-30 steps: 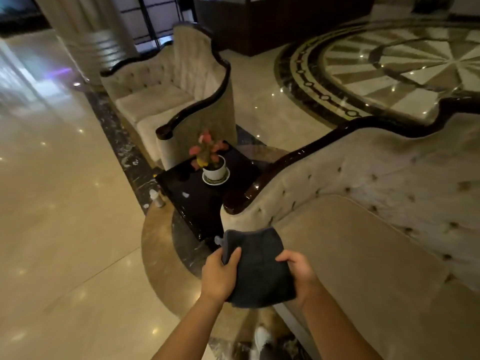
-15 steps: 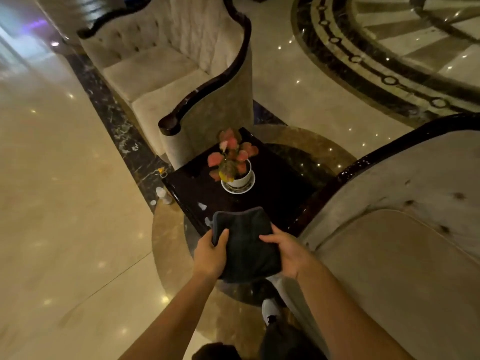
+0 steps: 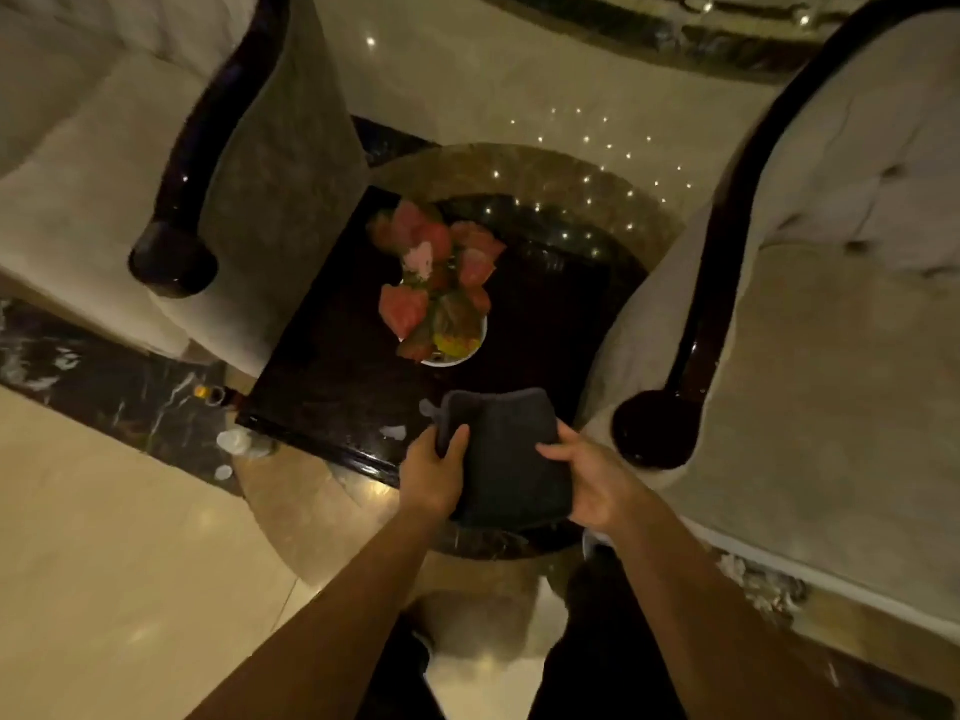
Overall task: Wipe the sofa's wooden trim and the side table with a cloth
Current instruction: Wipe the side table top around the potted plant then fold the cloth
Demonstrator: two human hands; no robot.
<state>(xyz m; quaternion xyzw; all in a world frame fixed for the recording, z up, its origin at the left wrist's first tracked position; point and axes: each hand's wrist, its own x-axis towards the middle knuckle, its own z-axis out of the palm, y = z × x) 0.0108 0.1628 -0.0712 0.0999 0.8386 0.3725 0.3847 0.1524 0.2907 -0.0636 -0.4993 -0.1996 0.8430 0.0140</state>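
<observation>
A folded dark grey cloth (image 3: 506, 454) is held between both hands above the near edge of the black side table (image 3: 332, 366). My left hand (image 3: 434, 472) grips its left edge, thumb on top. My right hand (image 3: 592, 480) holds its right side. The table stands between two beige tufted sofas. The left sofa's dark wooden trim (image 3: 208, 142) ends in a round knob at the table's left. The right sofa's dark wooden trim (image 3: 691, 350) ends in a knob just right of my right hand.
A white pot with pink-red leaves (image 3: 439, 288) sits on the table's middle. A small white bottle (image 3: 236, 440) stands on the floor by the table's left corner. Glossy marble floor lies all around. My legs and a shoe show below.
I have stepped closer and the view has tilted down. Table and sofa arms now fill the view, and the cloth, still in both hands, hangs over the table's near edge.
</observation>
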